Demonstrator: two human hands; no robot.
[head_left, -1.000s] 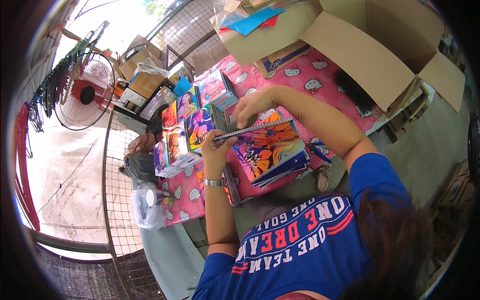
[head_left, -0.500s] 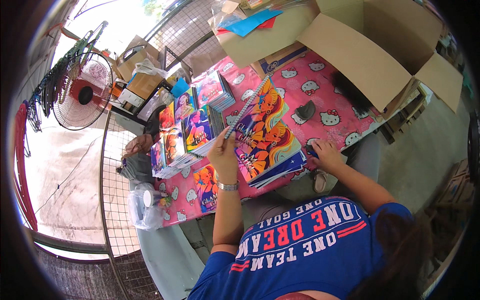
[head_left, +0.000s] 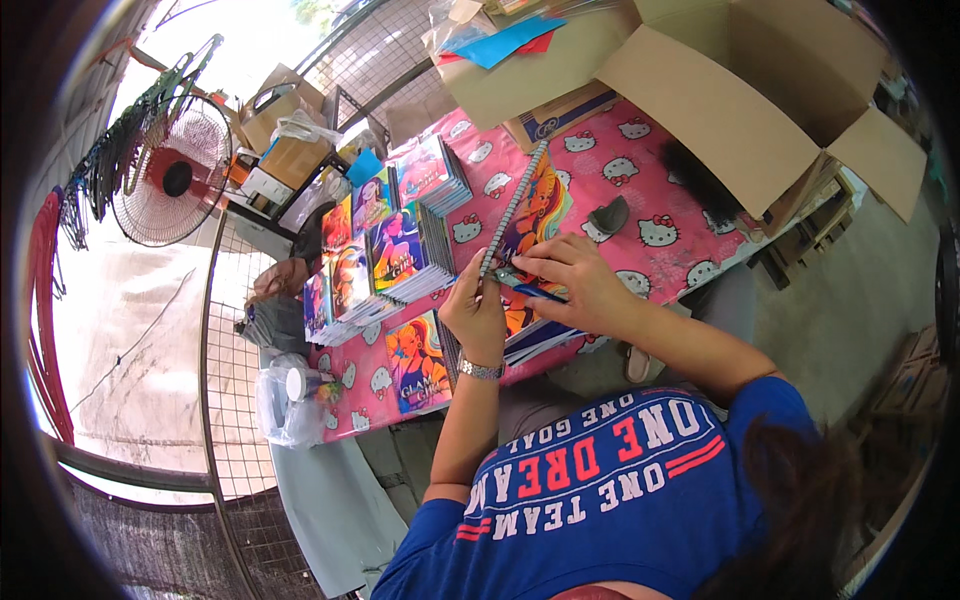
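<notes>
Pink-covered table [head_left: 600,152], stacks of colourful notebooks [head_left: 398,252]; small dark-grey object [head_left: 609,215]

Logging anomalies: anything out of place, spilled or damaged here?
Mildly odd: a dark half-round object lies on the pink tablecloth, apart from the spiral-notebook stacks; can't tell what it is. No spill visible.

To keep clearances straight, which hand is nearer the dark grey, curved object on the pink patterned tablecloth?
Right. The right hand is apart from the dark grey object, on its near side; the left hand is farther, toward its near left.
</notes>
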